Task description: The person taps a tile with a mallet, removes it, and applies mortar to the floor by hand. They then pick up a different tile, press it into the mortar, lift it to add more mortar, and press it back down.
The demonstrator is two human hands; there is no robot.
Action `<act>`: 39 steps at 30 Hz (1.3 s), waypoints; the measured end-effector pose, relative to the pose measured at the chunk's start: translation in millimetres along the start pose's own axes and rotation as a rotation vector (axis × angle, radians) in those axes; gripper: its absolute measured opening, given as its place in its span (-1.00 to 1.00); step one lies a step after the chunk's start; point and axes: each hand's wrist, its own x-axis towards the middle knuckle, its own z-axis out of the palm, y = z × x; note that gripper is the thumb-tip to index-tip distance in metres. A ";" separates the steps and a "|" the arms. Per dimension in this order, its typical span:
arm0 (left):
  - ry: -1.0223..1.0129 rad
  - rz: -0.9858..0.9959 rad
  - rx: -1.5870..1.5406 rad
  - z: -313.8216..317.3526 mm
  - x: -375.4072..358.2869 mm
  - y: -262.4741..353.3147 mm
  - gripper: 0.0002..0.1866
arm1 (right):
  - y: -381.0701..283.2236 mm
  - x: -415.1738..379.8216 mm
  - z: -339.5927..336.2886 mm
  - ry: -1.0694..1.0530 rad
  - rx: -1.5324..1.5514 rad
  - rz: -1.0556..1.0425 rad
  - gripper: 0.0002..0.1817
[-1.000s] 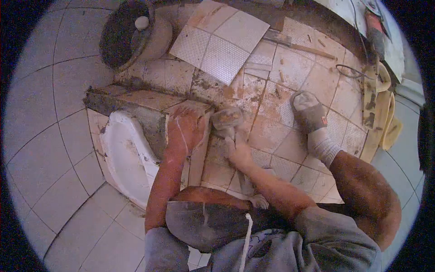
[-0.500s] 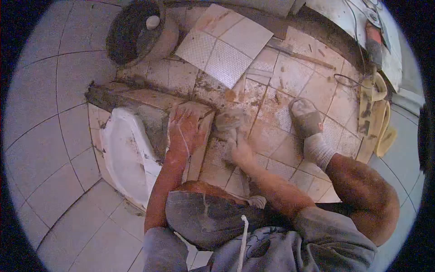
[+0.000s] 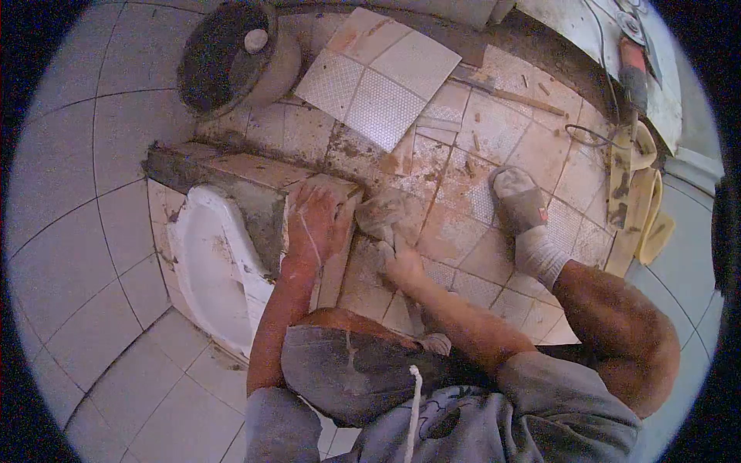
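My left hand [image 3: 315, 220] lies with its fingers stretched out over the top of a raised tiled ledge [image 3: 332, 270]. Held by its handle in my right hand [image 3: 403, 264] is a trowel [image 3: 380, 214], its blade dusty and low over the floor close beside the ledge. My right fingers are wrapped round the handle, hiding part of it. Left of the ledge a white squat toilet pan [image 3: 207, 262] is set in, with rough grey mortar [image 3: 258, 207] along its edge.
A dark bucket [image 3: 287, 73] with a whitish lump inside stands at the back left. A tile sheet [image 3: 382, 85], a hammer [image 3: 505, 94] and rubble lie on the dirty tiled floor [image 3: 463, 224]. An angle grinder [image 3: 634, 73] and yellow pieces [image 3: 648, 212] are at the right.
My right hand and the trowel have moved slightly left, toward the ledge, and the blade shows less blur. My left hand has stayed on the ledge.
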 end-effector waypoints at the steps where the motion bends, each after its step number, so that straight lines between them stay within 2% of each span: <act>1: 0.005 0.001 0.002 -1.1 0.9 -0.1 -0.67 | 0.6 1.3 -0.9 0.026 -0.015 -0.025 -0.36; 2: 0.039 0.011 -0.002 -2.3 1.4 -0.6 -0.67 | 1.2 2.5 -1.8 0.052 -0.031 -0.050 -0.36; 4: 0.071 0.018 -0.010 -1.2 -3.2 -1.6 -0.67 | -0.9 3.7 -14.1 -0.045 0.015 -0.022 -0.35; 6: -0.078 -0.071 0.016 3.8 -11.9 -6.5 -0.60 | -15.0 3.2 -35.6 -0.048 -0.080 0.047 -0.35; 7: -0.072 -0.073 0.015 -4.2 -12.1 -4.3 -0.60 | -21.9 5.3 -46.5 -0.046 -0.170 0.117 -0.35; 9: 0.147 -0.071 -0.089 -20.5 -15.6 -0.7 -0.49 | 12.7 23.7 -49.7 0.006 -0.240 0.038 -0.36; 10: 0.148 -0.076 -0.089 -24.9 -21.7 -2.9 -0.49 | 28.6 28.9 -54.0 0.051 -0.304 -0.036 -0.37; 12: 0.273 -0.290 -0.134 -37.4 -38.0 -15.9 -0.40 | 36.5 32.6 -75.0 0.064 -0.325 -0.092 -0.38; 13: 0.278 -0.294 -0.131 -39.8 -47.9 -23.5 -0.40 | 34.8 33.9 -84.1 0.085 -0.346 -0.146 -0.40; 15: 0.405 -0.551 -0.069 -34.7 -73.9 -35.1 -0.38 | 29.7 28.5 -98.6 0.081 -0.395 -0.128 -0.46; 16: 0.408 -0.549 -0.074 -34.2 -85.8 -35.8 -0.38 | 27.5 25.9 -104.0 0.080 -0.439 -0.104 -0.51; 18: 0.321 -0.750 0.129 -31.3 -107.7 -34.1 -0.37 | 31.8 27.2 -102.8 0.137 -0.564 -0.105 -0.53; 20: 0.261 -0.819 0.108 -20.8 -122.4 -28.0 -0.33 | 29.0 27.6 -103.4 0.187 -0.686 -0.105 -0.54; 21: 0.200 -0.891 0.092 -14.5 -127.4 -25.9 -0.30 | 21.5 28.2 -106.1 0.132 -0.635 0.011 -0.56; 23: 0.236 -0.870 0.083 2.9 -135.4 -23.9 -0.28 | 15.7 34.5 -108.2 0.081 -0.585 0.125 -0.58; 26: 0.338 -0.873 0.018 7.9 -133.1 -23.1 -0.26 | 19.9 43.2 -112.2 -0.122 -0.749 0.138 -0.56; 28: 0.398 -0.911 -0.037 13.6 -137.2 -22.2 -0.26 | 17.1 38.2 -109.8 0.064 -0.800 -0.038 -0.50; 30: 0.552 -0.878 -0.059 19.2 -142.8 -28.6 -0.29 | 2.4 37.0 -112.5 0.083 -0.736 0.033 -0.49; 32: 0.559 -0.864 -0.085 18.6 -144.8 -30.7 -0.33 | -9.4 35.9 -117.0 0.099 -0.678 0.103 -0.47; 34: 0.556 -0.861 -0.113 17.3 -147.1 -28.9 -0.36 | -10.3 32.5 -121.7 0.215 -0.672 -0.041 -0.56; 37: 0.562 -0.884 -0.126 16.3 -147.7 -26.1 -0.42 | -22.7 34.0 -131.7 0.244 -0.627 0.042 -0.62; 38: 0.601 -0.879 -0.167 15.3 -145.8 -25.6 -0.43 | -23.0 34.7 -128.3 0.236 -0.639 0.041 -0.62; 39: 0.637 -0.868 -0.209 14.5 -145.2 -25.3 -0.44 | -23.7 32.7 -124.5 0.200 -0.496 -0.028 -0.62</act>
